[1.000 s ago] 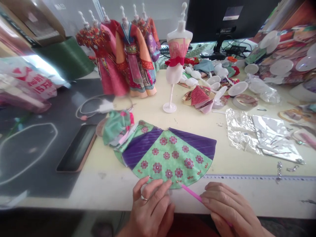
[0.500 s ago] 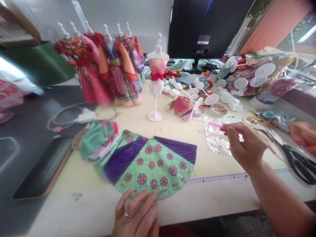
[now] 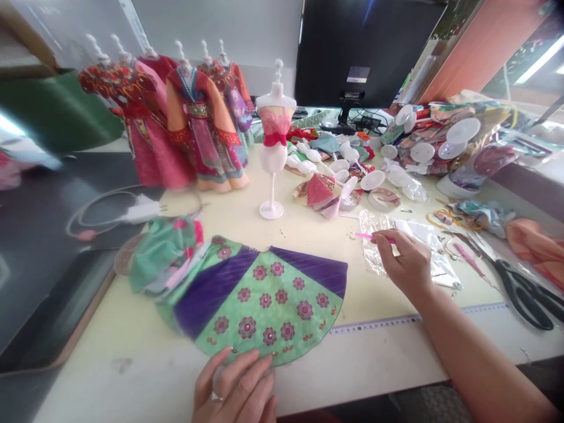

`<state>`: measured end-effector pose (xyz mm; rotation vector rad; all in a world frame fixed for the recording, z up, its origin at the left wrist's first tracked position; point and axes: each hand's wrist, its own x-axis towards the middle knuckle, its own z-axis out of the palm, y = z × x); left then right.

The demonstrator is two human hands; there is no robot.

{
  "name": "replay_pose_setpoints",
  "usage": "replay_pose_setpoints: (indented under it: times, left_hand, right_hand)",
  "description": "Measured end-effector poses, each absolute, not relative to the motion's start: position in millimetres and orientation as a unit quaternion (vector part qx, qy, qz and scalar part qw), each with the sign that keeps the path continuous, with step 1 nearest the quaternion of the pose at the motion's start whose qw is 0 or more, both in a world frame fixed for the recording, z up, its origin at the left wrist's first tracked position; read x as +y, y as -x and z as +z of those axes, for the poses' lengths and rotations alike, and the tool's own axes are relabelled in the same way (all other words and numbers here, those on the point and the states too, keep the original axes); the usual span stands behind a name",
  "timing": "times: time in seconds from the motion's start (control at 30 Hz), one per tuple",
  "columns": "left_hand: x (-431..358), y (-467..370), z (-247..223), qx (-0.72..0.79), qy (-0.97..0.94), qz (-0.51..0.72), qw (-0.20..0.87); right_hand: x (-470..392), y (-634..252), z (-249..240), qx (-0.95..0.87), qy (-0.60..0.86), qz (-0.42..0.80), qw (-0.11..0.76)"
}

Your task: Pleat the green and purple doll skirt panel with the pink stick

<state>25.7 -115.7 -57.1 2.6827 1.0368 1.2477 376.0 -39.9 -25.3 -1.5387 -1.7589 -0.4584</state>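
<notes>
A green doll skirt (image 3: 282, 317) with purple panels and red-purple flowers lies spread flat on the table; small shiny dots sit in some flower centres. My left hand (image 3: 240, 385), wearing a ring, rests with its fingers stretched out on the skirt's lower edge. To the right, my right hand (image 3: 408, 264) pinches a slim pink pen-like stick (image 3: 363, 235) whose tip points left. Under and beside that hand lie a clear plastic bag (image 3: 369, 261) and a white packet (image 3: 423, 232). Tiny bits (image 3: 351, 236) near the stick's tip are too small to name.
A white doll stand (image 3: 272, 158) rises behind the skirt. Several dressed doll forms (image 3: 205, 135) stand at the back left. Black-handled scissors (image 3: 522, 299) and a measuring tape (image 3: 374, 325) lie at the right. A bunched green cloth (image 3: 163, 252) touches the skirt's left side.
My right hand has moved left and slightly down with the pink stick, uncovering the white packet and a pink-handled tool. My left hand stays on the skirt's edge. The view has shifted slightly.
</notes>
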Motion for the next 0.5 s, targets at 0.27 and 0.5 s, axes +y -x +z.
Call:
replay_pose_setpoints:
  times: [0.27,0.5]
  left_hand:
    - [-114.7,-28.0,-56.7,0.324,-0.86,0.394,-0.001]
    - [-114.1,-26.7,-56.8,0.316,-0.862,0.397,0.0]
  right_hand:
    - [-39.1,-374.6,-27.8,-0.68,0.613,-0.146,0.374]
    - [-38.9,-371.5,-26.6,-0.621,0.642,-0.074,0.444]
